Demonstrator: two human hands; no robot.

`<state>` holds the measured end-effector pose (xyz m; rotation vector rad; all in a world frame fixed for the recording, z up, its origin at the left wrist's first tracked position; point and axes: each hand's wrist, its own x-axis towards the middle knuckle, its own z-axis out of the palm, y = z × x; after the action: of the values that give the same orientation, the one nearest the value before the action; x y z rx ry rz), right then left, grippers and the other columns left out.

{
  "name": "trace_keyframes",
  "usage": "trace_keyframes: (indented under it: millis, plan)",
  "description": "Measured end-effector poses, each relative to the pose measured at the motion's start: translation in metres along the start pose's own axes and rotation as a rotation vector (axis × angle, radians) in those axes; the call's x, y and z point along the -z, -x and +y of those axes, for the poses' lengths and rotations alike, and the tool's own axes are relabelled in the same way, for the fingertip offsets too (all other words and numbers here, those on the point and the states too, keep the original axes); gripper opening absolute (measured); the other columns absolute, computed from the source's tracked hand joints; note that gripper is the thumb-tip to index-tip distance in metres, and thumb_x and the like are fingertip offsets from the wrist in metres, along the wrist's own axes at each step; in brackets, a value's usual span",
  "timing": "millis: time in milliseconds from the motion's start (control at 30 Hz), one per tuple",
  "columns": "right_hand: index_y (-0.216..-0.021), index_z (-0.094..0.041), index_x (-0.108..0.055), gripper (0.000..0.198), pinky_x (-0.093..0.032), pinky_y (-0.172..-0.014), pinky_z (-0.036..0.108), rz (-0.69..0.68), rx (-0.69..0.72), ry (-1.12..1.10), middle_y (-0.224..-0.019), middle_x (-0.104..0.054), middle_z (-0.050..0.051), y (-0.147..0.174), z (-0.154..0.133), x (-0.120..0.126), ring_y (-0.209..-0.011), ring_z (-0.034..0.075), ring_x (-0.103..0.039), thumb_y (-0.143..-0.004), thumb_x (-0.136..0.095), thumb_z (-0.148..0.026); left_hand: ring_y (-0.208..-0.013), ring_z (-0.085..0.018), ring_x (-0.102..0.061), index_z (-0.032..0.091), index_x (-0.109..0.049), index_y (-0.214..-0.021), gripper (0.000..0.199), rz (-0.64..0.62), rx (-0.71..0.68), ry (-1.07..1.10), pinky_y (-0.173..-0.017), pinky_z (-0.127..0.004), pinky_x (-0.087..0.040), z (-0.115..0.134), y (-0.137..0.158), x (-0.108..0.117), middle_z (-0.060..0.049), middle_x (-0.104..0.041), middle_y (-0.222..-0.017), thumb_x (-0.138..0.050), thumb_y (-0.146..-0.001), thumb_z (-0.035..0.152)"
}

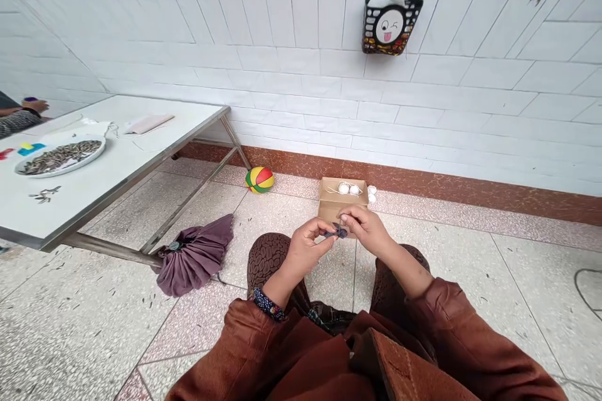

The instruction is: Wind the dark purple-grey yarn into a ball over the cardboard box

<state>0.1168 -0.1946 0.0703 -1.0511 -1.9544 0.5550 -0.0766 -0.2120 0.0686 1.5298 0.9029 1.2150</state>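
Note:
My left hand [311,244] pinches a small dark purple-blue piece [342,233] between thumb and fingertips, above the gap between my knees. It looks soft, but its kind is too small to make out. Close against it on the right, my right hand [364,227] has thumb and forefinger pressed together. A thin line seems to run down from that pinch to the piece; whether it is a thread or a needle I cannot tell. Just beyond both hands an open cardboard box [329,191] sits on the floor, with white balls [348,188] and white cord in it.
More white rounds [372,193] lie beside the box. To the left stand a white table [188,131] with a plate of seeds [61,156], a folded purple umbrella [200,257] and a striped ball [259,180]. A basket [390,25] hangs on the wall. Another person's hand [35,105] shows far left.

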Motion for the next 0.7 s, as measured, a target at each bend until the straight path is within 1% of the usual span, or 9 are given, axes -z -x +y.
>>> trace_keyframes:
  millis: [100, 167, 233, 333, 400, 467, 567, 633, 700]
  plan:
    - [-0.089, -0.021, -0.065, 0.030, -0.048, -0.065, 0.028, -0.077, -0.056, -0.018, -0.077, -0.067, 0.003, -0.005, 0.019, -0.012, -0.069, 0.017, -0.062, -0.105, -0.043, -0.033, -0.082, -0.014, -0.065, 0.018, -0.066, -0.085, 0.016, 0.033, 0.051, 0.204, -0.078, -0.028, -0.051, 0.002, -0.016, -0.002, -0.003, -0.070, -0.089, -0.077, -0.075, 0.025]
    - [-0.085, -0.020, -0.063, 0.033, -0.048, -0.064, 0.027, -0.135, -0.046, 0.006, -0.071, -0.064, 0.002, -0.001, 0.023, -0.022, -0.068, 0.017, -0.062, -0.106, -0.040, -0.033, -0.081, -0.014, -0.064, 0.018, -0.066, -0.086, 0.017, 0.084, 0.047, 0.246, -0.077, -0.028, -0.052, 0.000, -0.031, -0.002, -0.003, -0.069, -0.088, -0.077, -0.075, 0.026]
    - [-0.093, -0.020, -0.063, 0.029, -0.049, -0.069, 0.028, -0.173, 0.005, 0.075, -0.081, -0.066, 0.004, 0.002, 0.020, -0.025, -0.077, 0.019, -0.065, -0.106, -0.040, -0.032, -0.080, -0.014, -0.063, 0.018, -0.067, -0.086, 0.015, 0.141, 0.002, 0.192, -0.076, -0.027, -0.051, -0.004, -0.046, 0.000, -0.002, -0.068, -0.087, -0.075, -0.075, 0.023]
    - [-0.096, -0.020, -0.061, 0.025, -0.048, -0.072, 0.030, -0.185, 0.096, 0.204, -0.088, -0.066, 0.006, -0.005, 0.010, -0.016, -0.082, 0.020, -0.064, -0.106, -0.041, -0.031, -0.078, -0.014, -0.062, 0.018, -0.070, -0.081, 0.007, 0.186, -0.096, -0.024, -0.073, -0.026, -0.050, -0.011, -0.067, 0.003, -0.003, -0.065, -0.086, -0.071, -0.074, 0.017]
    - [-0.094, -0.020, -0.060, 0.025, -0.046, -0.070, 0.030, -0.170, 0.140, 0.277, -0.087, -0.064, 0.007, -0.021, 0.006, -0.003, -0.079, 0.020, -0.061, -0.106, -0.041, -0.031, -0.076, -0.013, -0.061, 0.018, -0.071, -0.079, 0.007, 0.152, -0.138, -0.138, -0.071, -0.026, -0.049, -0.015, -0.078, 0.003, -0.003, -0.064, -0.084, -0.069, -0.073, 0.014]
    - [-0.090, -0.020, -0.059, 0.026, -0.044, -0.068, 0.030, -0.145, 0.155, 0.305, -0.085, -0.062, 0.007, -0.042, 0.010, 0.013, -0.076, 0.019, -0.058, -0.105, -0.041, -0.033, -0.075, -0.013, -0.061, 0.018, -0.070, -0.079, 0.009, 0.083, -0.143, -0.137, -0.071, -0.026, -0.049, -0.019, -0.087, 0.000, -0.002, -0.065, -0.081, -0.070, -0.073, 0.012]
    - [-0.082, -0.021, -0.055, 0.032, -0.042, -0.069, 0.030, -0.115, 0.100, 0.187, -0.080, -0.058, 0.004, -0.075, 0.029, 0.030, -0.075, 0.019, -0.055, -0.104, -0.042, -0.040, -0.074, -0.012, -0.061, 0.018, -0.065, -0.084, 0.016, -0.010, -0.064, 0.075, -0.073, -0.026, -0.049, -0.024, -0.100, -0.006, 0.000, -0.066, -0.079, -0.075, -0.072, 0.016]
    - [-0.079, -0.021, -0.052, 0.037, -0.041, -0.067, 0.028, -0.097, 0.015, -0.013, -0.076, -0.055, 0.001, -0.092, 0.047, 0.034, -0.071, 0.016, -0.052, -0.103, -0.044, -0.048, -0.075, -0.012, -0.063, 0.017, -0.063, -0.086, 0.023, -0.043, 0.008, 0.259, -0.074, -0.026, -0.051, -0.027, -0.111, -0.009, 0.000, -0.066, -0.079, -0.080, -0.070, 0.022]
    - [-0.081, -0.022, -0.052, 0.039, -0.041, -0.063, 0.027, -0.098, -0.080, -0.232, -0.075, -0.052, -0.001, -0.102, 0.066, 0.028, -0.066, 0.014, -0.050, -0.101, -0.046, -0.055, -0.076, -0.012, -0.064, 0.017, -0.062, -0.084, 0.030, -0.039, 0.050, 0.387, -0.075, -0.026, -0.051, -0.029, -0.124, -0.010, 0.000, -0.067, -0.080, -0.085, -0.068, 0.026]
